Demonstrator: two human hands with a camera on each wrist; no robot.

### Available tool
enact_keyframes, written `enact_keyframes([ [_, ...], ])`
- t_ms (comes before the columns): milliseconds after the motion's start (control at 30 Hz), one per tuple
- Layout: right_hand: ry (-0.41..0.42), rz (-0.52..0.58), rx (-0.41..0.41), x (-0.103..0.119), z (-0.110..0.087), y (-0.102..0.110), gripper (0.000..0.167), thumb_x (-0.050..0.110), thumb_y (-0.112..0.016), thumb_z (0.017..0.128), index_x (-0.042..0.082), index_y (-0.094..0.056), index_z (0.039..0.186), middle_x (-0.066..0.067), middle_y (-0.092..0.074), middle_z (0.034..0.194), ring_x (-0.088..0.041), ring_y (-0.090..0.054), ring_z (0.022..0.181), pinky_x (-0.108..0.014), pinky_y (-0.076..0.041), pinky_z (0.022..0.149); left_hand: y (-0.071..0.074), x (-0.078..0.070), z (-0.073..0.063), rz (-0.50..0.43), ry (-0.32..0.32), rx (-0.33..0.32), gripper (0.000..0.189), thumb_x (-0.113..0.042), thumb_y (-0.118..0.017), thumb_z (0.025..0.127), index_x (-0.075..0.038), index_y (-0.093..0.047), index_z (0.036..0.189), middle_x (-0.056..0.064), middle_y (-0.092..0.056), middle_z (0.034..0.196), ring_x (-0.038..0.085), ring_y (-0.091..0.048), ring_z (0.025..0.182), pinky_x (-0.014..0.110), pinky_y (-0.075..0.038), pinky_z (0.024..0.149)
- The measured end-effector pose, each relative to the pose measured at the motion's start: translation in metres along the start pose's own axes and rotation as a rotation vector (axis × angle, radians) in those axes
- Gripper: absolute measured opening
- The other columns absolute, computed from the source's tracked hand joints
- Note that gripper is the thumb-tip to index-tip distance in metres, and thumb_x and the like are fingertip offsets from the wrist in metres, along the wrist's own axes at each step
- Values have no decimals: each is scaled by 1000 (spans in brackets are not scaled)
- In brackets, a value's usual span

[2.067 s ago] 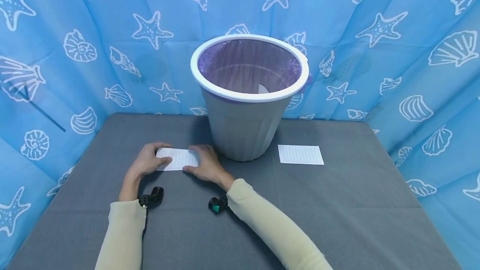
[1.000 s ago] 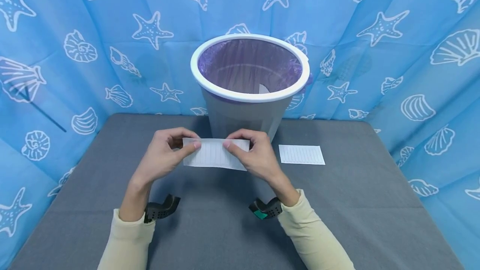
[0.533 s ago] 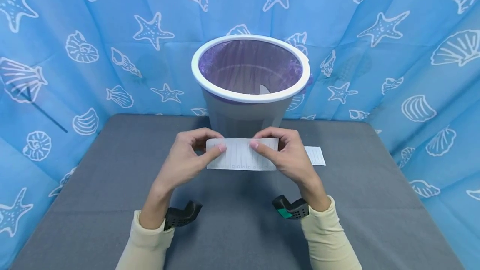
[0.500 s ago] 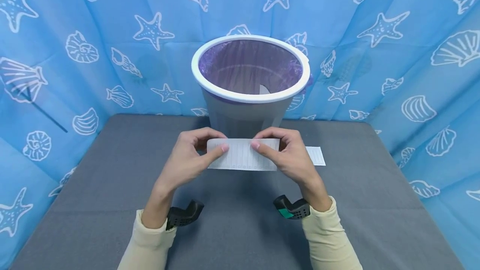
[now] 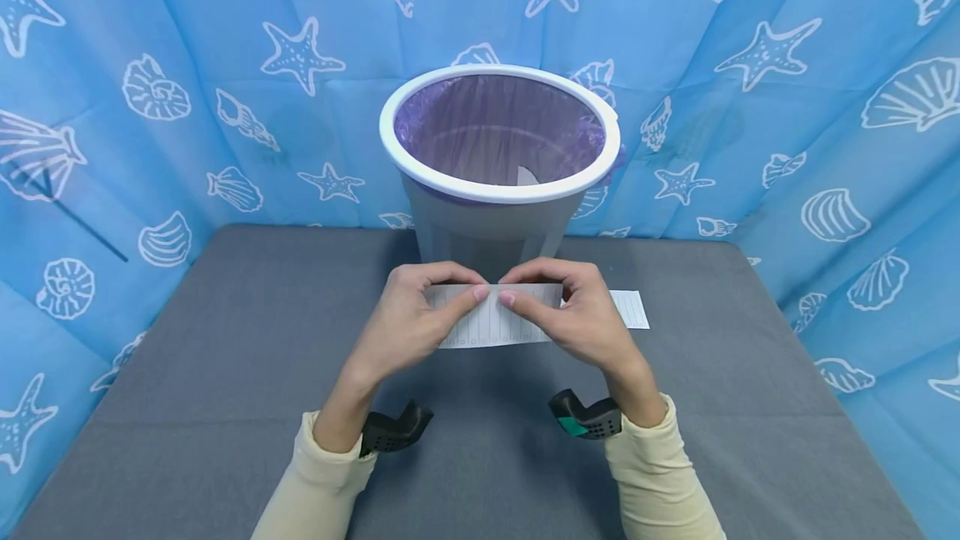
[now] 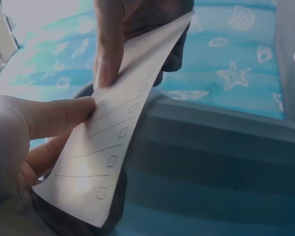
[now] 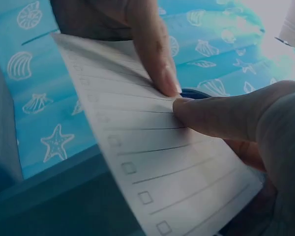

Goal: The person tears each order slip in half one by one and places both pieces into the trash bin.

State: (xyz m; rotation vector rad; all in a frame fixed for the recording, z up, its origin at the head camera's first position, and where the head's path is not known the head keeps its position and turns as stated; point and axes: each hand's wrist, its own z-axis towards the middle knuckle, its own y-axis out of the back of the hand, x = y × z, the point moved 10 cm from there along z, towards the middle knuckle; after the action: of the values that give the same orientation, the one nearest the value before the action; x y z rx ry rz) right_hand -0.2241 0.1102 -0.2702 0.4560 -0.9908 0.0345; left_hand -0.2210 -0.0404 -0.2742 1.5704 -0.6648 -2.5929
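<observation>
A white checklist sheet [image 5: 495, 325], printed with lines and small boxes, is held up in front of the bin. My left hand [image 5: 408, 315] pinches its upper edge between thumb and fingers. Close beside it, my right hand [image 5: 581, 319] pinches the same edge, the two thumb tips nearly meeting near the middle. In the left wrist view the sheet [image 6: 101, 147] looks slightly bent, its lower corner curling. The right wrist view shows both thumbs pressed on the printed face of the sheet [image 7: 142, 142]; most of the other fingers are hidden behind it.
A grey waste bin [image 5: 487, 232] with a white rim and purple liner stands at the back of the grey table [image 5: 225, 340]. A white scrap [image 5: 527, 177] shows inside it. Another lined sheet [image 5: 632, 310] lies right, partly behind my right hand. A patterned blue curtain [image 5: 300, 132] hangs behind.
Both hands have lifted the sheet off the table at the left and carried it right, in front of the bin. Along its top edge, the left hand has slid closer to the right.
</observation>
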Motion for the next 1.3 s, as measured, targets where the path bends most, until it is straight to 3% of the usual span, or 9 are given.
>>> enact_keyframes([
  [200,74,-80,-36,10,1,-3,14,-1,-77,88,8,-78,98,3,-74,93,-18,-68,87,-35,-53,83,-3,3,0,25,29,20,10,-14,-69,98,-8,-77,100,1,-73,96,16,-66,79,36,-56,69],
  [467,170,-76,-65,17,2,-4,13,-5,-78,85,6,-79,92,0,-74,87,-18,-69,79,-31,-55,75,-2,6,1,-61,44,42,10,-11,-68,97,-5,-76,98,6,-72,93,20,-66,75,35,-55,64],
  [667,185,-73,-81,19,1,-4,14,-6,-79,84,6,-80,92,-1,-74,86,-18,-69,78,-29,-56,75,-1,13,1,-146,89,49,12,-10,-67,98,-1,-76,100,10,-72,93,24,-66,74,34,-55,62],
  [1033,183,-29,-151,22,-2,9,16,-10,-76,84,4,-78,93,-5,-73,85,-18,-64,72,-27,-54,70,14,22,2,-114,92,-64,15,-11,-71,96,1,-76,102,11,-72,91,23,-65,72,31,-53,61],
  [1300,149,-6,-168,23,-4,16,10,-6,-77,85,2,-77,91,-3,-72,85,-19,-63,72,-27,-53,67,27,29,1,-143,92,-121,15,-11,-72,95,2,-76,101,13,-72,86,23,-66,65,29,-52,54],
])
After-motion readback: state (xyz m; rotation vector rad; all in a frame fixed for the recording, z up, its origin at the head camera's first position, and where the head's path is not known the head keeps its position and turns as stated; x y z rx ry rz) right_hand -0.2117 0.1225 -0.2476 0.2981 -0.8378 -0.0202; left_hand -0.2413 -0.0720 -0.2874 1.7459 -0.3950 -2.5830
